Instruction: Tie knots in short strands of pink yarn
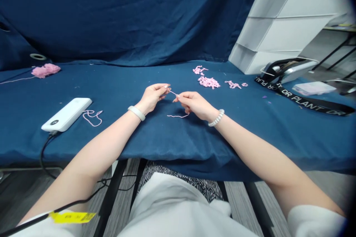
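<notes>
Thin pink yarn (178, 116), loosely curved

Thin pink yarn (173, 92), straight and slanted between both hands (151, 98), loose tail (179, 116) curved

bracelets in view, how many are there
2: a smooth pale bracelet on the wrist of the left hand, and a ridged bracelet on the wrist of the right hand. No others show; both wrists are uncovered.
</notes>
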Action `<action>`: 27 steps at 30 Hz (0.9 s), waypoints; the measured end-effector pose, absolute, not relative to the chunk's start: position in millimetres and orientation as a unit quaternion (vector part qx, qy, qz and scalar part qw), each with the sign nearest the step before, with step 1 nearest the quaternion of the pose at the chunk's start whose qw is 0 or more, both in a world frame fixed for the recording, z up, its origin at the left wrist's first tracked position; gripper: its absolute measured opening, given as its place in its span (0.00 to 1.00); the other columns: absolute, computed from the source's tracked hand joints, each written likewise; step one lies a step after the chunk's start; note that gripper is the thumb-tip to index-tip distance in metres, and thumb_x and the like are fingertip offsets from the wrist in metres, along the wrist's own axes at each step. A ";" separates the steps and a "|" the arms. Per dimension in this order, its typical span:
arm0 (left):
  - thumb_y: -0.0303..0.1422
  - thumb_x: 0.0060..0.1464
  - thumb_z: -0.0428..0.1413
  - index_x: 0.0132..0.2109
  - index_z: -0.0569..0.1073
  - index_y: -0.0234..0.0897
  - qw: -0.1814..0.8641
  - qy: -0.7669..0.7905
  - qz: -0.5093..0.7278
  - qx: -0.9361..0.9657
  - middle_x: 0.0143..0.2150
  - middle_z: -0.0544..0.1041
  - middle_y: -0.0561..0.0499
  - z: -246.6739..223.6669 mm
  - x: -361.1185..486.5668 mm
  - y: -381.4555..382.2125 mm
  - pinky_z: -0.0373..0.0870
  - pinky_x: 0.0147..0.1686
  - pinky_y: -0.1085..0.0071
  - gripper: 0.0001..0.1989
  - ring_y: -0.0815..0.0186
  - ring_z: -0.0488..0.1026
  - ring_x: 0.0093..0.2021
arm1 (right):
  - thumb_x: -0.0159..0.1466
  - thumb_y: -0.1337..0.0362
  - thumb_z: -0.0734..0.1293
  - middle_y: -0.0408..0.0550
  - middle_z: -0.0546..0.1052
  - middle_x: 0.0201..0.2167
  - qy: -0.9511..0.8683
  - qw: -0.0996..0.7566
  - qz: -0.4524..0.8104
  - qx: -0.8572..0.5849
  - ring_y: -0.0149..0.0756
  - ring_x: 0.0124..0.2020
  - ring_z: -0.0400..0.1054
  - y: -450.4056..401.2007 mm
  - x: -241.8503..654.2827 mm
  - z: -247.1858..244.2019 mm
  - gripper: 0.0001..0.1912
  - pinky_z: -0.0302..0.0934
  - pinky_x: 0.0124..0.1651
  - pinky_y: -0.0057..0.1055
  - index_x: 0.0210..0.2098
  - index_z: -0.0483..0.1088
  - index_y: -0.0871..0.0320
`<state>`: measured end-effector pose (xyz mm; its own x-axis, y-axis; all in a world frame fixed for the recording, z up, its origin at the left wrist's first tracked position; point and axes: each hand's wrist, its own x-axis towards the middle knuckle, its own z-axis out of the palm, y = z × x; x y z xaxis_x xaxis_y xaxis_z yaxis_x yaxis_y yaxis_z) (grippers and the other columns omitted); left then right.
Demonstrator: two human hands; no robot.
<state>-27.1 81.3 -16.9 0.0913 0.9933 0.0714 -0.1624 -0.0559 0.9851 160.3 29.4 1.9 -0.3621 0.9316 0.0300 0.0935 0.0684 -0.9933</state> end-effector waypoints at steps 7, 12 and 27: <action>0.35 0.56 0.58 0.38 0.76 0.35 0.614 0.368 0.546 0.435 0.40 0.77 0.50 -8.8 -26.6 79.8 0.70 0.40 0.73 0.07 0.71 0.74 0.38 | 0.60 0.53 0.66 0.47 0.76 0.29 -0.743 0.309 0.425 -0.414 0.25 0.24 0.59 40.7 172.1 -6.2 0.18 0.53 0.29 0.27 0.34 0.78 0.63; 0.34 0.64 0.48 0.35 0.73 0.36 0.716 0.265 0.558 0.326 0.34 0.78 0.54 10.2 -23.6 68.0 0.73 0.52 0.63 0.12 0.73 0.75 0.33 | 0.61 0.50 0.64 0.46 0.75 0.24 -0.796 0.275 0.289 -0.456 0.28 0.25 0.61 44.4 175.3 -6.0 0.21 0.52 0.32 0.29 0.29 0.78 0.63; 0.38 0.48 0.65 0.32 0.75 0.30 0.705 0.377 0.250 0.547 0.41 0.80 0.39 -5.1 -26.3 63.3 0.75 0.25 0.74 0.14 0.77 0.66 0.21 | 0.58 0.46 0.66 0.42 0.64 0.18 -0.791 0.286 0.278 -0.463 0.25 0.22 0.52 65.9 206.6 0.8 0.24 0.47 0.27 0.29 0.22 0.70 0.63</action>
<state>-26.3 63.3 -5.1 0.5906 0.7649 -0.2572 0.0590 0.2769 0.9591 206.6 65.9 0.8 -0.4065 0.8926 0.1950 0.5738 0.4155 -0.7058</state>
